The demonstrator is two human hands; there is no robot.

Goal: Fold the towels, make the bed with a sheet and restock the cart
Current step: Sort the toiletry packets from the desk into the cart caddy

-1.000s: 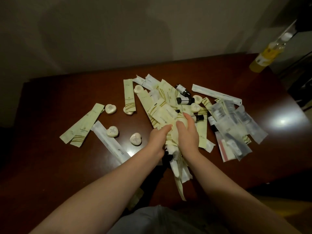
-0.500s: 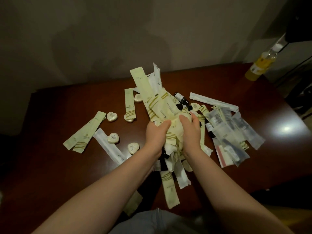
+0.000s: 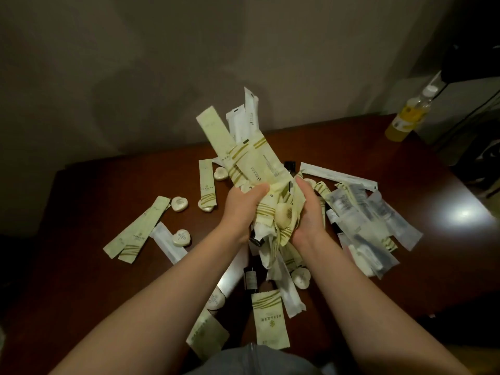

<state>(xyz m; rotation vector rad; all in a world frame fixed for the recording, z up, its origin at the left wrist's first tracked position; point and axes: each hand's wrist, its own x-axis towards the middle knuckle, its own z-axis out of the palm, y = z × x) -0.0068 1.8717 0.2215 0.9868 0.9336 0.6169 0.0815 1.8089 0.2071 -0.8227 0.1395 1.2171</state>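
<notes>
Bunch of amenity sachets (image 3: 251, 169), pale green with gold stripes plus white sleeves, crumpled, fanned upward, centre of frame above dark wooden table (image 3: 108, 190). Gripped from both sides by left hand (image 3: 240, 209) and right hand (image 3: 308, 212), fingers curled round. Heart-shaped soaps (image 3: 180, 204) scattered at left; yellow bottle (image 3: 405, 117) upper right.

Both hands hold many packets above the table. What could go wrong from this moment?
The left hand and right hand squeeze the bundle of packets only at its middle; the heart-shaped soap lodged in it and the packets dangling below may slip out.
The green packet lies at the near edge of the table; a careless brush could push it off.
</notes>
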